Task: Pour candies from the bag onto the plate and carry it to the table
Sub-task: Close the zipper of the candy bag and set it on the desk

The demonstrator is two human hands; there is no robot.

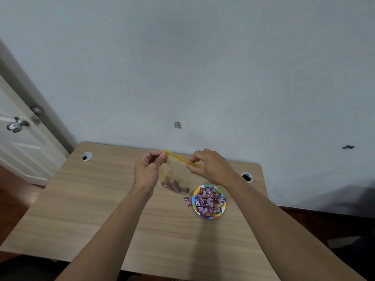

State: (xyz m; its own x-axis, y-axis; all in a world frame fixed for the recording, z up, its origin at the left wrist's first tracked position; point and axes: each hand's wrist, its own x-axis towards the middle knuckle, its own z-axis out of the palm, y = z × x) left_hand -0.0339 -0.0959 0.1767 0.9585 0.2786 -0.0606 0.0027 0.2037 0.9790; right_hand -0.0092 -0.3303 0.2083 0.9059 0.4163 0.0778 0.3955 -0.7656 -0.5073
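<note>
A clear plastic bag (176, 175) with a yellow zip strip hangs above the wooden table (81, 209), a few wrapped candies still at its bottom. My left hand (149, 169) pinches the left end of the zip strip. My right hand (210, 166) pinches the right end, so the strip is stretched between both hands. Just right of the bag, a colourful paper plate (222, 209) lies on the table, piled with several purple and red wrapped candies (209, 201). One loose candy (188, 201) lies on the table beside the plate's left rim.
The table stands against a pale wall and has two round cable holes, one at the back left (86, 156) and one at the back right (247, 177). A white door with metal knobs (17, 124) is at the left. Dark floor shows to the right.
</note>
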